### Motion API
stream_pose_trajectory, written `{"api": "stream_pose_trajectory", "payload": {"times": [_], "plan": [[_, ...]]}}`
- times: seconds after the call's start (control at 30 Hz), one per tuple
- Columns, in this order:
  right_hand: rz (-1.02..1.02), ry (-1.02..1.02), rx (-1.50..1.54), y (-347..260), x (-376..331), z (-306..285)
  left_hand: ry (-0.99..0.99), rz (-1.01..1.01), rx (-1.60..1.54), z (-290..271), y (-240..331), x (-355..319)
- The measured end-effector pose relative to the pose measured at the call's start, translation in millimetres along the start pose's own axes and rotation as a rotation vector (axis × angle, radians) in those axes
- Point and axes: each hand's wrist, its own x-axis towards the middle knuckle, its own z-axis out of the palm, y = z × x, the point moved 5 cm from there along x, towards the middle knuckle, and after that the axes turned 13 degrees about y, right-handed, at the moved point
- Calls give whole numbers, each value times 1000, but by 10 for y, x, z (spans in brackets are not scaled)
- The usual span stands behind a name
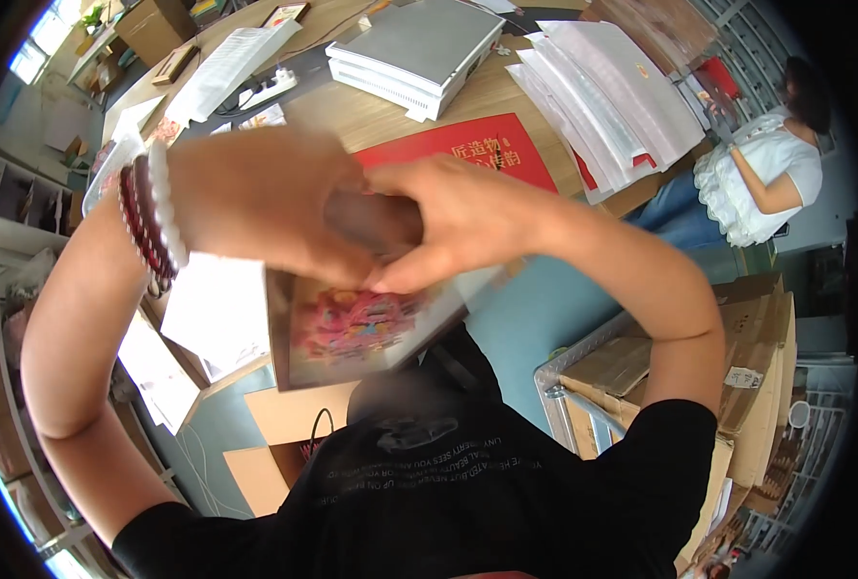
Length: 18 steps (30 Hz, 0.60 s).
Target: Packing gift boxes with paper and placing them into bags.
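My left hand (pixel 265 198), with bead bracelets (pixel 149 217) at its wrist, is raised close to the view and smeared by motion. My right hand (pixel 453 222) meets it, thumb and forefinger curved in, their tips against the left hand's fingers. Between the hands is a dark, shaded patch; whether it is a held thing or shadowed fingers I cannot tell. Below them is an open shallow box (pixel 282 333) holding a blurred heap of small pink and multicoloured pieces (pixel 356 323). Behind the hands, a red printed folder (pixel 535 164) lies on the wooden table (pixel 303 111).
On the table are a silver-white boxy device (pixel 419 48), stacked white paper packets (pixel 607 106), a power strip (pixel 267 89) and papers (pixel 231 72). Cardboard boxes (pixel 752 357) stand at right, an open carton (pixel 255 478) below left. Another person (pixel 766 169) is at far right.
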Motion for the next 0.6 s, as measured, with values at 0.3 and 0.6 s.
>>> {"api": "stream_pose_trajectory", "payload": {"times": [0.3, 0.6], "plan": [[498, 1173, 569, 1393, -2995, -857, 765, -459, -821, 2503, -2162, 292], [356, 1883, 335, 1684, -4217, -1739, 852, -941, -1102, 4037, -1252, 1145]]}}
